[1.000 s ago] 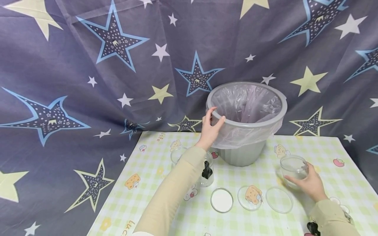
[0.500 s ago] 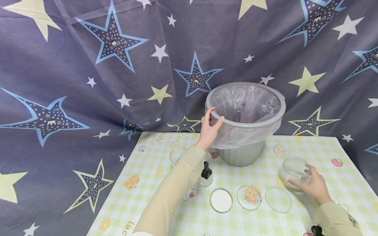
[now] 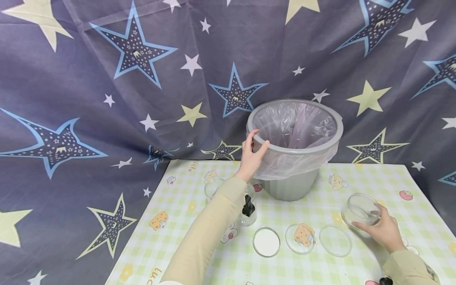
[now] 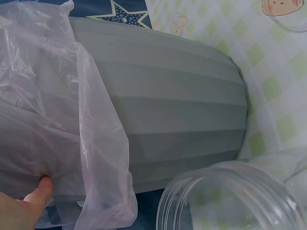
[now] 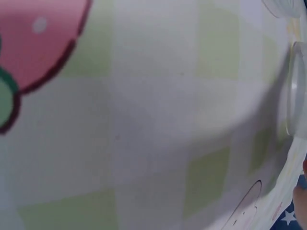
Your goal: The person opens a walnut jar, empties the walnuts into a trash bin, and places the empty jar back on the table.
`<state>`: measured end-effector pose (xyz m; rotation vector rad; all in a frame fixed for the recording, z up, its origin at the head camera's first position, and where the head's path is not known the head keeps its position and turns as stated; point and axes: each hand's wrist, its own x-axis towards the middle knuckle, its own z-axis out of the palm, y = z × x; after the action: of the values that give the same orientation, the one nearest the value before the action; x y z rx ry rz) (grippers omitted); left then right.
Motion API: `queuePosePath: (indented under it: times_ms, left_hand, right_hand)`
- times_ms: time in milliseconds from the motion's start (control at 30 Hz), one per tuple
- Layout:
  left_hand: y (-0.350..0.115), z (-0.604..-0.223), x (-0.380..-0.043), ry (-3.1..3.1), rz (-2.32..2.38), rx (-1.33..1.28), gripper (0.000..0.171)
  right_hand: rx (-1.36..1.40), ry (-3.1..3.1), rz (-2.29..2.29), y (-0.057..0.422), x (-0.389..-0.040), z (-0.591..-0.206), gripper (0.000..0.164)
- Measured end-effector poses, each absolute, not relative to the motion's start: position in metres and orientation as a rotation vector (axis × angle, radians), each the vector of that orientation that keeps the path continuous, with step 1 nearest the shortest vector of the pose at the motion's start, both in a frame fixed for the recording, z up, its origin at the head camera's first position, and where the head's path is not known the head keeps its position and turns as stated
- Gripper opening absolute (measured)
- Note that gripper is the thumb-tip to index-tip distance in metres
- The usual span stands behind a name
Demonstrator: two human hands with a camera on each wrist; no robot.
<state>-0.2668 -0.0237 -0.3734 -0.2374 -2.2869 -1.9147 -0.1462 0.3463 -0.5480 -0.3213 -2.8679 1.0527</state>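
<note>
My left hand (image 3: 250, 156) holds the rim of a grey trash bin (image 3: 292, 184), its thumb outside against the overhanging liner. The clear plastic liner (image 3: 299, 164) is folded over the rim, and in the left wrist view the thumb (image 4: 41, 194) lies against this liner (image 4: 103, 143). On the right side of the table, my right hand (image 3: 384, 228) grips a clear round jar (image 3: 356, 215) from its right side, thumb in front. The jar's mouth tips toward me. Only the edge of the jar (image 5: 297, 91) shows in the right wrist view.
Along the front lie a white disc with a dark rim (image 3: 266, 242) and two clear round lids, a left lid (image 3: 293, 247) and a right lid (image 3: 329, 253). Clear jars, partly hidden by my left sleeve (image 3: 213, 225), stand near the bin; one holds a black object (image 3: 248, 208). A star-patterned cloth (image 3: 199, 35) hangs behind.
My right hand has moved a little right and toward me with the jar, whose mouth has tilted further toward me. The left hand stays on the bin's rim.
</note>
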Motion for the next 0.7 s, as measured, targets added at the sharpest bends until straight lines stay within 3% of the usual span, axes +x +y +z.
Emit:
queuePosePath:
  times_ms: [400, 700]
  left_hand:
    - [-0.022, -0.374, -0.267, -2.297, -1.910, -0.235, 0.051]
    - [-0.022, -0.375, -0.268, -2.289, -1.892, -0.245, 0.052]
  right_hand:
    - [-0.326, -2.822, 1.088, 0.351, -0.140, -0.544, 0.112]
    - [-0.172, -2.671, 1.114, 0.350, -0.134, -0.530, 0.104]
